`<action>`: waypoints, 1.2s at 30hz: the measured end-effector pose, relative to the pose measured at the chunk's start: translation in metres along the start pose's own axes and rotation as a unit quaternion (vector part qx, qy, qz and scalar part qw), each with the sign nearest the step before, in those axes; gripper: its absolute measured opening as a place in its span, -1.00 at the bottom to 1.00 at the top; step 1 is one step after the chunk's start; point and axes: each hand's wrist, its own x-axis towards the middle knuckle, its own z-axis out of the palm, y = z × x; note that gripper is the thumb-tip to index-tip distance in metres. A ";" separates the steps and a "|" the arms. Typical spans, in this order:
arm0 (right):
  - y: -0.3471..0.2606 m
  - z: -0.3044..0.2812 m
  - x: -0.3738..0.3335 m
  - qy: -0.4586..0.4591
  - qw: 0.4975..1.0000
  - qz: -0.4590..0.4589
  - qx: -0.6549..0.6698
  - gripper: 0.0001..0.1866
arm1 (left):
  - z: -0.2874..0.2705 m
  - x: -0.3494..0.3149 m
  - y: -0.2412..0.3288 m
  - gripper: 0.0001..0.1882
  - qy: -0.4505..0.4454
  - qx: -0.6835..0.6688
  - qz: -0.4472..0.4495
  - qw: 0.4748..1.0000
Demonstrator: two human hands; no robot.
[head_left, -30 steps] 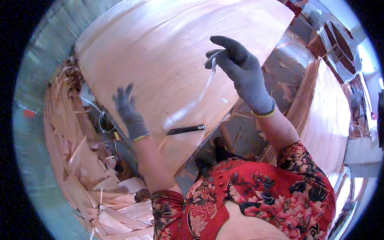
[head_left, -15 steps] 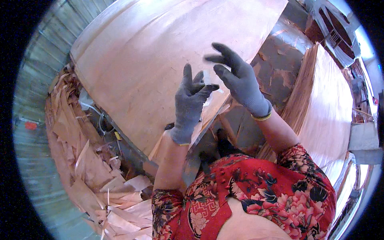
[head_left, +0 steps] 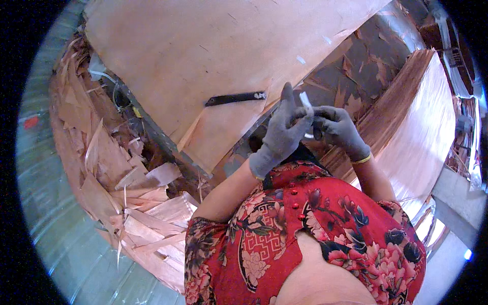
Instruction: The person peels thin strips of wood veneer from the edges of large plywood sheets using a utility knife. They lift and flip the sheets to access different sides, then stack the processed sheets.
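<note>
My hands, in grey gloves with dark fingertips, meet in front of my body, just off the near edge of a large wood veneer sheet (head_left: 168,66). A small white strip, apparently tape (head_left: 306,101), sticks up from my left hand (head_left: 284,132), whose thumb and fingers close around its lower end. The left index finger points upward. My right hand (head_left: 343,131) has its fingers bent together against the left fingertips; what they pinch is hidden. On the veneer lies a long, flat black tool (head_left: 235,98) with a pale end.
Torn veneer scraps (head_left: 109,183) are heaped on the left beside a ribbed pale-green wall (head_left: 40,203). At right stands a tall stack of veneer sheets (head_left: 417,127). Broken pieces (head_left: 366,61) litter the dark surface between sheet and stack. Small white bits (head_left: 301,60) lie on the sheet.
My hands have come down and toward my body from above the sheet, and closed together; the right fingers were spread. The view has shifted, and the black tool now shows.
</note>
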 end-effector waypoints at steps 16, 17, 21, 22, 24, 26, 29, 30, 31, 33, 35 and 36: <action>0.048 0.014 0.110 0.010 0.996 0.002 -0.094 -0.77 | -0.078 0.005 -0.038 -0.16 0.158 0.532 0.178 0.813; 0.048 0.013 0.112 0.009 0.995 0.020 -0.102 -0.77 | -0.076 0.010 -0.040 -0.16 0.150 0.539 0.194 0.806; 0.054 0.011 0.116 0.023 0.987 0.045 -0.156 -0.75 | -0.073 0.027 -0.056 -0.38 0.085 0.592 0.211 0.773; 0.058 0.011 0.118 0.023 0.986 0.036 -0.160 -0.71 | -0.073 0.028 -0.060 -0.36 0.061 0.605 0.185 0.772; 0.067 0.009 0.121 0.023 0.985 0.018 -0.169 -0.63 | -0.073 0.030 -0.068 -0.34 0.013 0.629 0.134 0.766; 0.062 0.010 0.120 0.034 0.976 0.012 -0.213 -0.63 | -0.071 0.032 -0.068 -0.30 0.009 0.658 0.139 0.740; 0.069 0.007 0.120 0.041 0.959 0.003 -0.281 -0.65 | -0.067 0.037 -0.070 -0.37 0.004 0.667 0.150 0.729; 0.075 0.006 0.120 0.042 0.951 0.000 -0.305 -0.65 | -0.065 0.038 -0.070 -0.42 0.004 0.665 0.154 0.731; 0.083 0.006 0.120 0.045 0.967 0.007 -0.250 -0.65 | -0.063 0.040 -0.070 -0.45 0.008 0.669 0.156 0.727; 0.097 0.007 0.119 0.051 0.989 0.020 -0.137 -0.65 | -0.060 0.044 -0.070 -0.50 0.018 0.677 0.158 0.718; 0.087 0.001 0.120 -0.020 0.992 0.038 -0.117 -0.66 | -0.061 0.043 -0.071 -0.51 0.014 0.683 0.151 0.714; 0.077 -0.002 0.122 -0.057 0.991 0.048 -0.108 -0.66 | -0.062 0.042 -0.072 -0.52 0.013 0.686 0.147 0.712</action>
